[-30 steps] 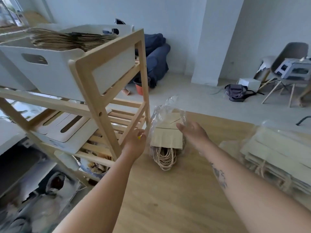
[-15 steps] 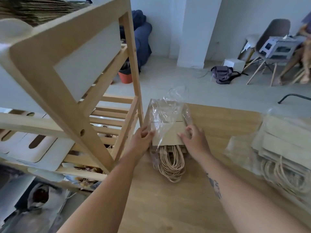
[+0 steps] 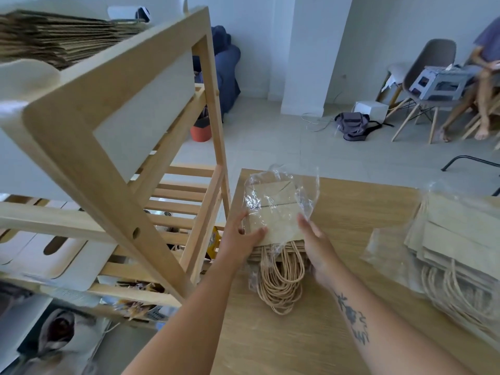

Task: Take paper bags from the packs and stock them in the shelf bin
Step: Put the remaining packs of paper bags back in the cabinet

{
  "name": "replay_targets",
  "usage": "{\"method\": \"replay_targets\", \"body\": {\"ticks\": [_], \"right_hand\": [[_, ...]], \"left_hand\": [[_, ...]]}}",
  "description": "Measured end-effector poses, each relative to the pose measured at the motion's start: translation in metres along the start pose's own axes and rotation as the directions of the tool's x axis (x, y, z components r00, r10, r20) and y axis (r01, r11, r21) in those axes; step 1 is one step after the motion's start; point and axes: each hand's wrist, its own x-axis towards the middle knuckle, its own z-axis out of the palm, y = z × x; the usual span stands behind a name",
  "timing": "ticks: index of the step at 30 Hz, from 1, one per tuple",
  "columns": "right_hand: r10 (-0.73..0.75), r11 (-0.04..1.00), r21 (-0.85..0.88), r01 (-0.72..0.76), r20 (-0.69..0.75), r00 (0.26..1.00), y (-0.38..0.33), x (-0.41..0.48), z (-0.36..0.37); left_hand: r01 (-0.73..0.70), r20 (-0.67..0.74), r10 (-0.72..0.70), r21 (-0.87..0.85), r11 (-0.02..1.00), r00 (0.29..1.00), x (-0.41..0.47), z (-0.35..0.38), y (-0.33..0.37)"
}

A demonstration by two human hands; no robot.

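A pack of flat brown paper bags [image 3: 276,212] in clear plastic wrap lies at the far left corner of the wooden table [image 3: 297,342], its twine handles [image 3: 281,282] spilling out toward me. My left hand [image 3: 238,239] grips the pack's left edge, thumb on top. My right hand [image 3: 315,244] holds the pack's right side, fingers on the plastic. The white shelf bin [image 3: 151,104] sits on the top of the wooden shelf [image 3: 89,163] at upper left, with a stack of brown bags [image 3: 54,36] in it.
A second, larger pack of paper bags [image 3: 457,244] lies on the table's right side. White bins sit on the lower shelf [image 3: 48,255]. Beyond the table are a grey backpack [image 3: 351,125], chairs [image 3: 427,77] and a seated person [image 3: 484,77].
Both hands closed in on the pack, from reaching beside it to gripping its left and right sides. My head moved closer to the shelf and table.
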Motion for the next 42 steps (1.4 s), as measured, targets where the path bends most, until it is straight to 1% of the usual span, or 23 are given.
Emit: {"method": "replay_targets", "body": {"ticks": [2, 6, 8, 12, 16, 23, 26, 30, 36, 39, 42], "right_hand": [[-0.001, 1.0, -0.018, 0.001, -0.009, 1.0, 0.0, -0.005, -0.003], [-0.006, 0.999, 0.037, 0.007, -0.019, 1.0, 0.001, -0.024, -0.013], [-0.008, 0.999, 0.045, 0.008, 0.002, 1.0, 0.002, -0.037, -0.02], [0.019, 0.994, 0.107, -0.023, 0.034, 0.999, 0.006, -0.062, -0.036], [0.019, 0.987, 0.155, -0.029, 0.065, 0.998, 0.014, -0.095, -0.058], [-0.023, 0.99, 0.141, 0.0, 0.166, 0.986, 0.037, -0.167, -0.092], [-0.025, 0.994, 0.106, 0.004, 0.2, 0.98, 0.056, -0.197, -0.102], [-0.031, 0.997, 0.08, 0.015, 0.206, 0.978, 0.083, -0.231, -0.111], [-0.026, 0.998, 0.066, 0.014, 0.17, 0.985, 0.129, -0.277, -0.111], [-0.034, 0.999, 0.03, 0.03, 0.165, 0.986, 0.156, -0.309, -0.106], [-0.051, 0.998, 0.038, 0.046, 0.166, 0.985, 0.189, -0.341, -0.097]], "left_hand": [[-0.012, -0.009, 0.012, 0.007, 1.0, 1.0, -0.005, 0.001, 0.0], [-0.018, -0.046, 0.017, -0.018, 1.0, 0.999, -0.027, 0.004, -0.007], [-0.035, -0.066, 0.034, -0.023, 0.999, 0.997, -0.043, 0.006, -0.009], [-0.03, -0.108, 0.019, -0.098, 0.995, 0.994, -0.085, 0.017, -0.007], [-0.112, -0.198, 0.094, -0.081, 0.99, 0.976, -0.135, 0.033, -0.013], [-0.167, -0.291, 0.127, -0.12, 0.979, 0.948, -0.221, 0.055, -0.039], [-0.149, -0.294, 0.102, -0.144, 0.978, 0.951, -0.259, 0.059, -0.056], [-0.134, -0.272, 0.078, -0.195, 0.972, 0.959, -0.3, 0.061, -0.081], [-0.124, -0.277, 0.06, -0.22, 0.968, 0.959, -0.346, 0.058, -0.122], [-0.109, -0.274, 0.047, -0.216, 0.97, 0.96, -0.372, 0.051, -0.149], [-0.099, -0.26, 0.035, -0.239, 0.966, 0.965, -0.403, 0.038, -0.177]]}}
